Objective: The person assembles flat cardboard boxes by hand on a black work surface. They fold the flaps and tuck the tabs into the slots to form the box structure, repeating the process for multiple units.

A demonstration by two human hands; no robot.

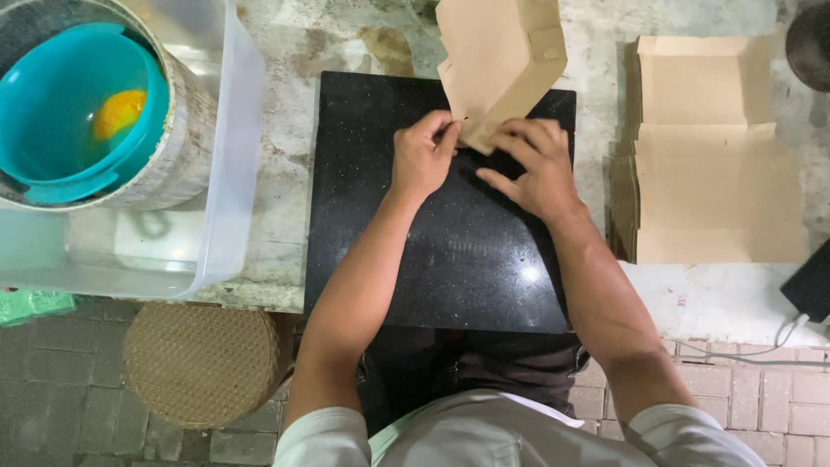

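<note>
Both hands pinching folded cardboard box (pixel 501 60), left hand (pixel 422 160), right hand (pixel 536 169); box tilted, corner pointing toward person

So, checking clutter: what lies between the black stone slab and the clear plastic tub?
Head view: only bare, stained concrete tabletop lies between the black stone slab and the clear plastic tub.

Brown cardboard box (pixel 501 60), partly folded, flaps up, tilted over the far edge of the black slab; its near corner is pinched betw. left hand (pixel 422 157) & right hand (pixel 536 169). To the right, a stack of flat unfolded brown box blanks (pixel 718 164) lies on the pale tabletop, creased panels showing, well apart from the hands.
</note>
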